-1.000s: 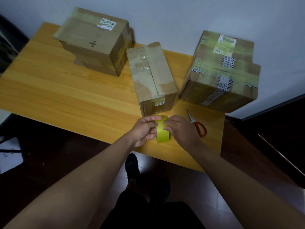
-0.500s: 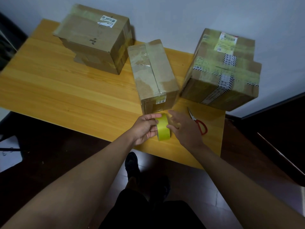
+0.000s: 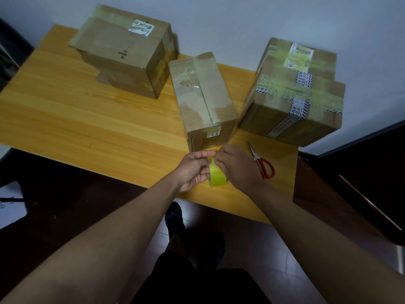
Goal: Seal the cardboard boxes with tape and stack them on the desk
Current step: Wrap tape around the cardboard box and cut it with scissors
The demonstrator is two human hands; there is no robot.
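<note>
Both hands grasp the roll of yellow tape [image 3: 217, 175], which stands on edge just above the desk [image 3: 87, 119] near its front edge. Left hand [image 3: 194, 168] curls its fingers round the roll's left side, thumb stretched over the top; right hand [image 3: 235, 166] pinches at the top of the roll with thumb and fingertips, right where the left thumb ends. Whether a tape end is already lifted cannot be told.

Just beyond the hands sits the narrow middle box [image 3: 202, 99], its short end facing the person and almost touching the knuckles. Its flaps are closed, with a strip of old clear tape along the seam. To the left and farther back is a broader box [image 3: 125, 49] with a white label, near the wall. On the right, the third box [image 3: 293, 93] is wrapped in yellowish and printed tape and overhangs the desk's right edge, close beside the middle box at its near corner.

Red-handled scissors [image 3: 262, 161] lie flat on the strip of desk to the right of the right hand, blades pointing toward the third box. Wide bare wood stretches over the left half of the desk, in front of the broader box.
</note>
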